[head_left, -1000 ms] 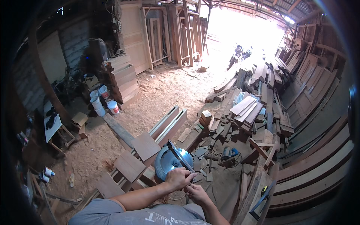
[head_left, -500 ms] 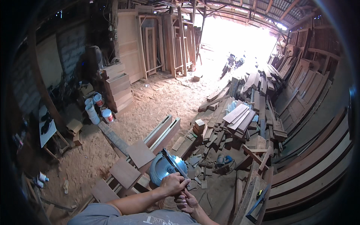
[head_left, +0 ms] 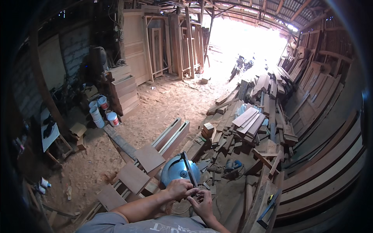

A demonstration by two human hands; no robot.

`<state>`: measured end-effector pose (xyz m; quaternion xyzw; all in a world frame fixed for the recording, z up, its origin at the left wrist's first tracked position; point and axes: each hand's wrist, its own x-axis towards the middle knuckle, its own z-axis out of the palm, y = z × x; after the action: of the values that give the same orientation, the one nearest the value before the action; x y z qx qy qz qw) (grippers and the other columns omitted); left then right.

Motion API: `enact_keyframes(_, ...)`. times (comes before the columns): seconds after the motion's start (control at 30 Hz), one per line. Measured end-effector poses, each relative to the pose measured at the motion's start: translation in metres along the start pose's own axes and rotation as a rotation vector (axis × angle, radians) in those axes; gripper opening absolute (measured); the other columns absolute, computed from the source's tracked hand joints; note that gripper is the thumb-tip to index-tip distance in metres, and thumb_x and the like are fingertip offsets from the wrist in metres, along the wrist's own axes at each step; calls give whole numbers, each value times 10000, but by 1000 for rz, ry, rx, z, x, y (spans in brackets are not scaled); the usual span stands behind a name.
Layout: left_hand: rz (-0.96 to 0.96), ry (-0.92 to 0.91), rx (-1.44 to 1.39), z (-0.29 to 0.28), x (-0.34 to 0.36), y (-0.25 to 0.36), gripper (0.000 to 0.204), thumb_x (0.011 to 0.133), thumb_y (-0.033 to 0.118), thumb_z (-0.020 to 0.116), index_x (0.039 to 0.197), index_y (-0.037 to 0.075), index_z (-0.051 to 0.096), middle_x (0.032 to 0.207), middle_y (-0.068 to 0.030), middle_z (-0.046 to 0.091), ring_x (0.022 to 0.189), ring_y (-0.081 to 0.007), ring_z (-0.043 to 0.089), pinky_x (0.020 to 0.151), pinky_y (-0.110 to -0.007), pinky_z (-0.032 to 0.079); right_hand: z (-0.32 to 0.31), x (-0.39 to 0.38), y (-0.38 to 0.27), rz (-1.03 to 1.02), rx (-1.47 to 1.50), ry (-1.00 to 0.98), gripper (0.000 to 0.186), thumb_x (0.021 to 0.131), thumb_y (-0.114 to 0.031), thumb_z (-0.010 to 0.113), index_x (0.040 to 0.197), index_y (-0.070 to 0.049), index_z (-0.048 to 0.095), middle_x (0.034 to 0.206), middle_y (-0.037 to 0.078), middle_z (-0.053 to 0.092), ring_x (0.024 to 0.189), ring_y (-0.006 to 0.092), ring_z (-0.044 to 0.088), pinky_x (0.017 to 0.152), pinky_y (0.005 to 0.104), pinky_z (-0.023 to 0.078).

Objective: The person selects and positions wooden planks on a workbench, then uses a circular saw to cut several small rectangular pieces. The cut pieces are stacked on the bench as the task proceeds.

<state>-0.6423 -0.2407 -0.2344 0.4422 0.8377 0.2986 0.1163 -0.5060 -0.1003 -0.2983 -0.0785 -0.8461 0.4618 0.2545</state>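
Observation:
Below me is a round, shiny blue-grey disc (head_left: 175,170) with a hub in its middle; I cannot tell what tool or machine it belongs to. A dark narrow bar (head_left: 189,168) runs across its right side down to my hands. My left hand (head_left: 180,189) is closed around the bar's lower end, with its fingertips toward the right. Against it, my right hand (head_left: 203,202) has thumb and fingers pinched together; whatever is between them is too small to make out. Left of the disc, flat brown boards (head_left: 132,177) lie across long timbers (head_left: 171,136).
Offcuts and planks (head_left: 248,120) are heaped at the right. A blue power tool (head_left: 233,166) lies on the ground near them. A tape measure (head_left: 270,199) and a dark square (head_left: 265,217) rest on a beam at lower right. White buckets (head_left: 112,119) stand by stacked wooden drawers (head_left: 126,93).
The disc and bar appear shifted right, with the bar more upright. My right hand has risen beside the left, and its fingers have gone from loosely curled to pinched.

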Motion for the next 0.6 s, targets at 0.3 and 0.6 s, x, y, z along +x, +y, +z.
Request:
enact_keyframes(0.3,-27,65,4,2,-10,0,496,954,549,704,826,77,784,832,-136,680,807,-347,692,727,-466,540,-3,5,29,394,568,-273,449,948,-241,824,1246,15,607,1036,130,756,947,149,731,803,294,577)
enact_keyframes(0.6,-72,-48,-1,-5,-4,-8,609,905,642,715,796,45,770,816,-139,695,770,-342,700,691,-467,540,-24,26,10,187,168,-447,445,841,-270,919,1083,-5,656,960,106,740,863,144,724,783,328,597)
